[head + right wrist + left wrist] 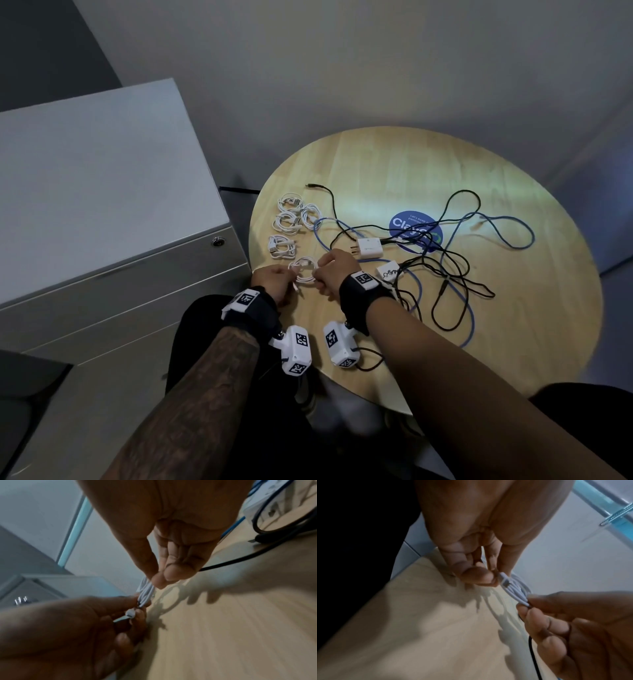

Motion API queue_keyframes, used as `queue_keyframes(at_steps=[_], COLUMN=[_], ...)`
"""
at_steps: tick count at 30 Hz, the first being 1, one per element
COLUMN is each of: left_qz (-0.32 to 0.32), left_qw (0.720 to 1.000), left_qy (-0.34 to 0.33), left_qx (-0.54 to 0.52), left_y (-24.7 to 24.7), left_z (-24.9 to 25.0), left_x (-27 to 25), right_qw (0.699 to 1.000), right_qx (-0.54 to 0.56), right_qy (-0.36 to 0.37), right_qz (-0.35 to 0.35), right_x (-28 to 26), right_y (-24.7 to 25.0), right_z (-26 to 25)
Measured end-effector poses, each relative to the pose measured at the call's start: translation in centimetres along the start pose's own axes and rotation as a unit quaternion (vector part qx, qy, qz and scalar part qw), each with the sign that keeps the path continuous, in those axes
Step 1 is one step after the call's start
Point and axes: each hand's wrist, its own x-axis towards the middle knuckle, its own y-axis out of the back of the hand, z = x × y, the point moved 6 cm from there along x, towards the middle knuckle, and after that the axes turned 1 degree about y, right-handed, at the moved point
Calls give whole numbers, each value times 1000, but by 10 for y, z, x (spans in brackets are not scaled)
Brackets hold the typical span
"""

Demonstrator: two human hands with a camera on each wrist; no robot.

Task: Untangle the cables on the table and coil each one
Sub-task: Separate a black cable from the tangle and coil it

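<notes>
Round and pale, the wooden table (pixel 513 342) stood against a grey wall, with a grey metal cabinet (pixel 102 205) to its left. We sat at its near left edge with both of our hands on one white cable coil (pixel 303 272), held just above the tabletop. Our left hand (pixel 274 282) had its fingers curled, thumb and fingertips pinching the coil's left side, where a white plug end poked out. Our right hand (pixel 337 270) pinched the bundled strands on the coil's right side between thumb and forefinger, its other fingers curled in. Four finished white coils (pixel 291 222) lay in a cluster just beyond our hands, near the table's left rim. To the right, well apart from the coils, a black cable (pixel 448 274) and a blue cable (pixel 503 233) sprawled, tangled over each other, around a white charger (pixel 369 248), a smaller white adapter (pixel 388 270), and a round blue sticker (pixel 416 230).
</notes>
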Motion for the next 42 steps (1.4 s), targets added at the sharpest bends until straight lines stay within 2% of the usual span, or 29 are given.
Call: queue_keyframes(at_steps=[2,5,9,14,18,21,25,27,29,32,34,36,38,39,42], left_qz=[44,89,77,122,125,130,166,176,157,71,5,-36,-70,-88,-124], left_qw=[998,995,995,989,989,990,984,979,977,969,934,874,822,805,774], left_qy=[-14,-29,-61,-71,-66,-48,-55,-88,-137,-211,-265,-297,-288,-273,-244], left_qx=[38,35,24,53,48,41,36,45,54,109,238,383,486,519,571], left_y=[6,9,4,12,10,13,20,20,10,-28,-62,-95,-119,-127,-139], left_z=[1,3,6,4,9,8,20,32,49,73,88,94,92,89,77], left_x=[6,8,10,18,14,14,-2,-11,-20,-32,-44,-50,-50,-49,-44], right_qw=[1000,999,999,998,991,984,973,966,960,961,965,959,948,946,946], right_qx=[0,31,41,-25,-29,-29,-91,-158,-216,-236,-228,-249,-281,-281,-268], right_qy=[-9,-23,-21,22,128,165,159,141,116,91,80,74,77,77,52], right_qz=[4,16,3,-44,6,65,139,146,132,107,106,111,132,146,173], right_x=[5,10,15,2,-22,-37,-43,-42,-41,-40,-40,-38,-35,-34,-33], right_y=[-4,-7,-13,-7,53,118,191,212,221,216,209,203,206,210,225], right_z=[3,8,5,-13,-44,-44,-7,19,45,73,84,92,95,96,100])
